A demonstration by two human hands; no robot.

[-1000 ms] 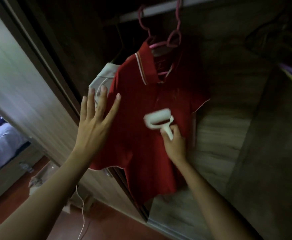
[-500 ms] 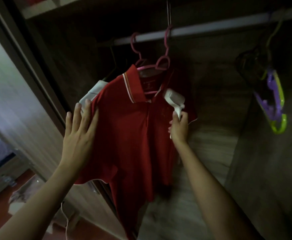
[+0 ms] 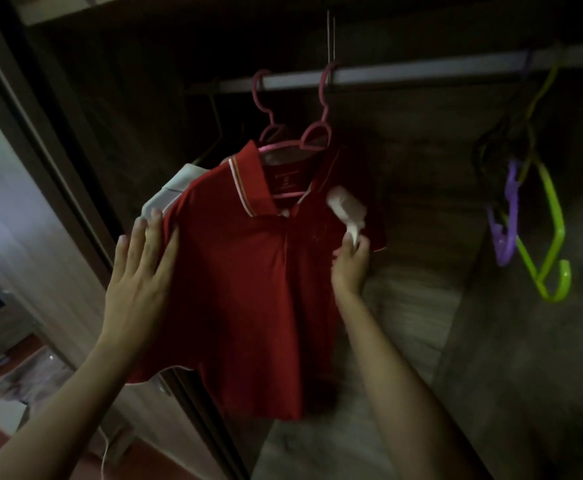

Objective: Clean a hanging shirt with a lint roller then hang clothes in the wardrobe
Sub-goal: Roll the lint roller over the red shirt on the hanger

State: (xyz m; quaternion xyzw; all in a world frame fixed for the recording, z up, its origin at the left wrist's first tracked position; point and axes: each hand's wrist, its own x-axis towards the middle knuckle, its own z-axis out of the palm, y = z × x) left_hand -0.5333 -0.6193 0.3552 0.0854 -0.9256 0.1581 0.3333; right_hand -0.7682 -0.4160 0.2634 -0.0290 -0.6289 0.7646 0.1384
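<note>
Right hand (image 3: 349,263) pinched the roller (image 3: 347,207) handle, head apparently against the shirt (image 3: 248,271) near the collar. Left hand (image 3: 141,271), fingers spread, pressed the shoulder flat. Good practice: brace the hanging cloth, roll downward.

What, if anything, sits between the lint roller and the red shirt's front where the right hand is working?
Nothing visible does. The right hand holds the lint roller directly against the red shirt near the collar's right side, with no other fabric or hanger across it. The left hand lies flat on the shirt's far sleeve, clear of the roller.
</note>
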